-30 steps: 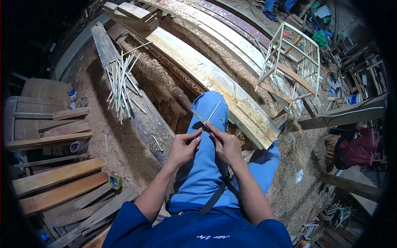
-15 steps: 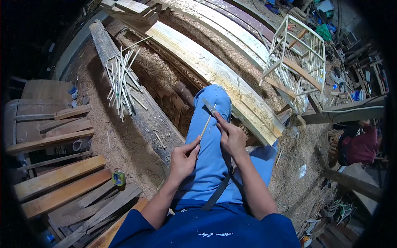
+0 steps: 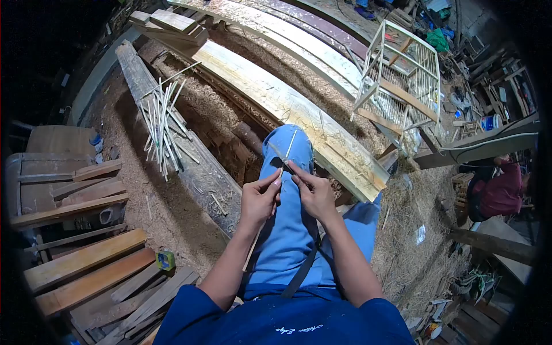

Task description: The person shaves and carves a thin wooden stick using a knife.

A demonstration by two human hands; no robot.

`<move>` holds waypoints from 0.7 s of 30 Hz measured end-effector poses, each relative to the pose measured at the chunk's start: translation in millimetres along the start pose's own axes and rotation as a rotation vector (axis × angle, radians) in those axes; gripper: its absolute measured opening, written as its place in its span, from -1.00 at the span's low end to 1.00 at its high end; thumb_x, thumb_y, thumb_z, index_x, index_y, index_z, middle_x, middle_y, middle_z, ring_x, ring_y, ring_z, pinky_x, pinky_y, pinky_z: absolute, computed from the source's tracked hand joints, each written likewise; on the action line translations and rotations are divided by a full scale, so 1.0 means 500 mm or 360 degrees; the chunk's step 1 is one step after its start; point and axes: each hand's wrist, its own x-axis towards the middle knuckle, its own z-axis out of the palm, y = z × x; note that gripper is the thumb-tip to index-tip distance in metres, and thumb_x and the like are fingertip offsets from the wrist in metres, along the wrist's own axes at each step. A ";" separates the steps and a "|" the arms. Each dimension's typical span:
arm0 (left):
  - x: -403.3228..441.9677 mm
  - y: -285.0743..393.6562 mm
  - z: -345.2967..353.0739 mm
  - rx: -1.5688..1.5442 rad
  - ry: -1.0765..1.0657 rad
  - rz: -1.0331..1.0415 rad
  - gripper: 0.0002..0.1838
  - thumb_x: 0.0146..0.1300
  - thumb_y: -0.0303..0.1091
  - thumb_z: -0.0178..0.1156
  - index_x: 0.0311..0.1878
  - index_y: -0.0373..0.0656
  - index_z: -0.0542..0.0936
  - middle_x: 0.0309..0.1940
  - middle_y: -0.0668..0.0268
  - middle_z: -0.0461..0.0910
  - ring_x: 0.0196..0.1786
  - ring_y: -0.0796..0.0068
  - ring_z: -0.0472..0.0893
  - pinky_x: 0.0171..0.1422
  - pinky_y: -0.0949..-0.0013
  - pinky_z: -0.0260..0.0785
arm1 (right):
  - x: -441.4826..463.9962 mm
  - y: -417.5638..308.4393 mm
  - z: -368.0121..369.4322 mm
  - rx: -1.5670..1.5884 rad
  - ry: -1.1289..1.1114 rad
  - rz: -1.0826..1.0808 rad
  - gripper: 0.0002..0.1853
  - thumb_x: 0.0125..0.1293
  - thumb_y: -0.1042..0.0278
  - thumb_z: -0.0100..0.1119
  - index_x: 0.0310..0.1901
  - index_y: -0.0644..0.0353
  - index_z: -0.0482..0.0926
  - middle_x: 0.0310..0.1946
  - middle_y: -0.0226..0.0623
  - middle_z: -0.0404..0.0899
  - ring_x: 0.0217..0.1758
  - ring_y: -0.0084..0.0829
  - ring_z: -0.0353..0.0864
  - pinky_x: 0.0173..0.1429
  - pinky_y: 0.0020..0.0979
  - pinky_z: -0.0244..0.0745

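My left hand (image 3: 260, 202) pinches a thin wooden stick (image 3: 291, 141) above my raised knee. The stick's upper end points away from me, and its lower part runs back past my wrist. Closed around a small knife (image 3: 274, 150) is my right hand (image 3: 316, 196); its blade crosses the stick near my left fingertips, and its handle is mostly hidden in the fingers. A loose pile of similar thin sticks (image 3: 163, 129) lies on a weathered plank (image 3: 210, 172) to the left.
A long pale beam (image 3: 270, 92) with shavings on it runs ahead of my knee. Beyond it, at right, stands a wire-barred wooden cage (image 3: 399, 80). Cut boards (image 3: 86, 261) and a tape measure (image 3: 165, 260) are at left. Another person (image 3: 500, 190) is at far right.
My left hand has moved up along the stick toward the knife. More of the stick now sticks out beyond my fingers, and both hands are closer together. The view has shifted slightly.
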 end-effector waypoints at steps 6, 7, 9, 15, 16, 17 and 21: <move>-0.007 -0.035 -0.009 -0.0112 0.0084 0.0062 -0.69 0.42 -0.41 0.23 0.19 -0.19 0.65 -0.55 0.50 0.54 -0.61 0.81 0.37 -0.59 0.63 0.16 | 0.000 -0.022 -0.009 -0.0111 -0.0089 0.0047 -0.60 0.38 0.17 0.22 0.23 -0.42 0.59 -0.20 -0.02 0.70 -0.20 0.01 0.72 -0.12 -0.13 0.59; -0.009 -0.039 -0.006 -0.0126 0.0125 0.0114 -0.69 0.41 -0.42 0.23 0.19 -0.20 0.64 -0.55 0.51 0.53 -0.58 0.81 0.37 -0.56 0.63 0.17 | 0.001 -0.030 -0.014 -0.0142 -0.0162 0.0097 -0.60 0.39 0.23 0.21 0.24 -0.35 0.59 -0.15 -0.02 0.70 -0.12 -0.03 0.72 -0.07 -0.19 0.59; -0.018 -0.034 -0.004 -0.0052 0.0134 0.0131 -0.68 0.41 -0.43 0.23 0.20 -0.20 0.63 -0.54 0.52 0.53 -0.56 0.81 0.37 -0.52 0.63 0.19 | 0.003 -0.030 -0.014 -0.0179 -0.0240 0.0147 -0.60 0.40 0.29 0.20 0.25 -0.29 0.59 -0.10 -0.03 0.70 -0.04 -0.07 0.73 -0.02 -0.24 0.60; -0.034 -0.050 -0.005 0.0239 0.0204 0.0213 -0.67 0.41 -0.46 0.23 0.22 -0.16 0.62 -0.56 0.55 0.50 -0.54 0.81 0.37 -0.48 0.61 0.22 | -0.002 -0.023 0.001 -0.0269 -0.0110 0.0009 -0.57 0.36 0.30 0.25 0.24 -0.29 0.60 -0.26 0.00 0.70 -0.30 -0.06 0.73 -0.20 -0.24 0.57; -0.041 -0.054 -0.004 0.0319 0.0229 0.0213 -0.67 0.41 -0.46 0.22 0.21 -0.15 0.63 -0.57 0.56 0.50 -0.55 0.82 0.37 -0.48 0.61 0.22 | 0.004 -0.019 0.002 -0.0265 -0.0018 0.0062 -0.58 0.37 0.30 0.24 0.24 -0.29 0.60 -0.33 0.02 0.67 -0.40 -0.09 0.68 -0.25 -0.25 0.53; -0.059 -0.065 -0.004 0.0317 0.0227 0.0218 -0.67 0.41 -0.46 0.22 0.21 -0.15 0.63 -0.57 0.56 0.50 -0.55 0.82 0.37 -0.48 0.61 0.22 | 0.010 -0.016 0.002 -0.0260 0.0074 0.0111 -0.59 0.37 0.31 0.24 0.24 -0.29 0.60 -0.40 0.04 0.64 -0.51 -0.12 0.63 -0.31 -0.25 0.50; -0.102 -0.066 -0.014 0.0191 0.0300 0.0212 -0.69 0.44 -0.39 0.21 0.20 -0.15 0.64 -0.60 0.53 0.49 -0.60 0.81 0.34 -0.54 0.59 0.20 | 0.016 -0.015 0.004 -0.0165 -0.0014 0.0065 -0.60 0.39 0.31 0.23 0.24 -0.28 0.60 -0.48 0.06 0.59 -0.63 -0.21 0.49 -0.38 -0.26 0.42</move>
